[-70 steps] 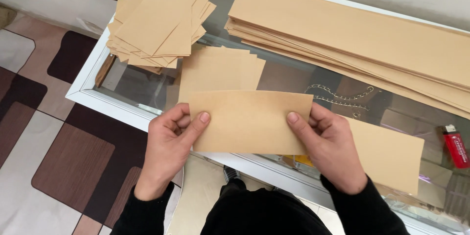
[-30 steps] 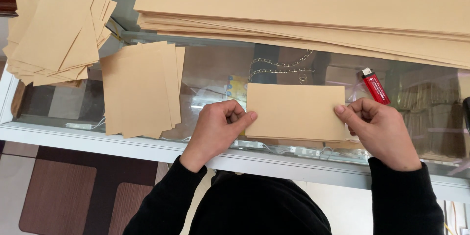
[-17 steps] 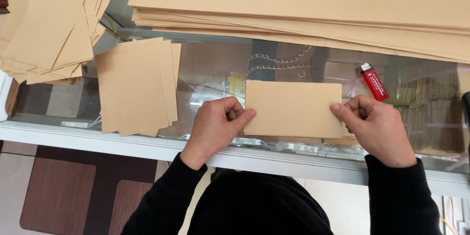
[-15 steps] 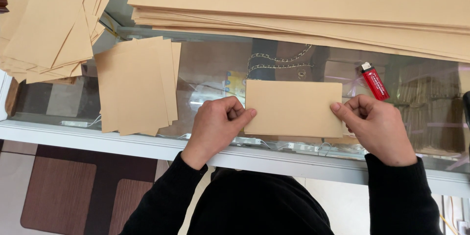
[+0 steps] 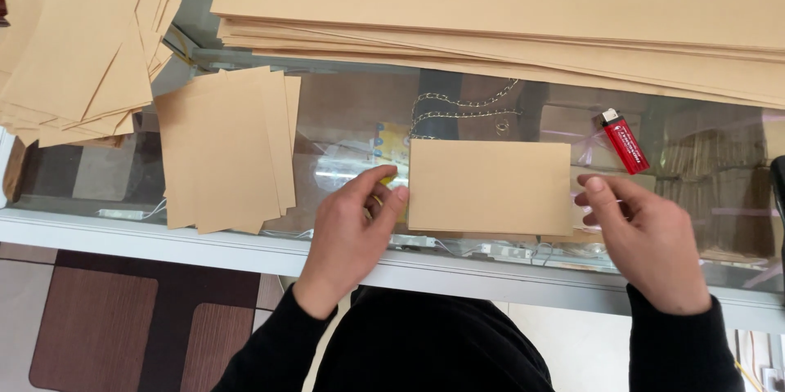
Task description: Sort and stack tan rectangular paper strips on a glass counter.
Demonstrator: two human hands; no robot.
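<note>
Two bare hands over a glass counter (image 5: 343,265), kraft paper everywhere. Going left to right. Far out past my left hand (image 5: 352,232): a loose fanned pile of folded pieces (image 5: 78,44), looks like finished ones. Closer to that hand, a tidier second stack (image 5: 225,147) of the same tan pieces. Left hand is loose, nothing gripped, thumb tip touching the left edge of the folded brown sheet (image 5: 489,188). That sheet lies flat on the glass right between both hands, edges square, no hand pinching it. My right hand (image 5: 646,245) is just off its right edge, fingers half curled, released, apart from the paper as far as I can tell. Beyond the right hand's fingertips, a red lighter (image 5: 625,141) on the glass. Above everything, away from both hands, a big stack of long unfolded sheets (image 5: 507,12) runs across the counter. A chain (image 5: 466,106) shows under the glass above the folded sheet.

Progress, my read: this piece looks folded and creased, only needs setting on a pile. Many done on the left, but the long-sheet stack is thick, so plenty left.
</note>
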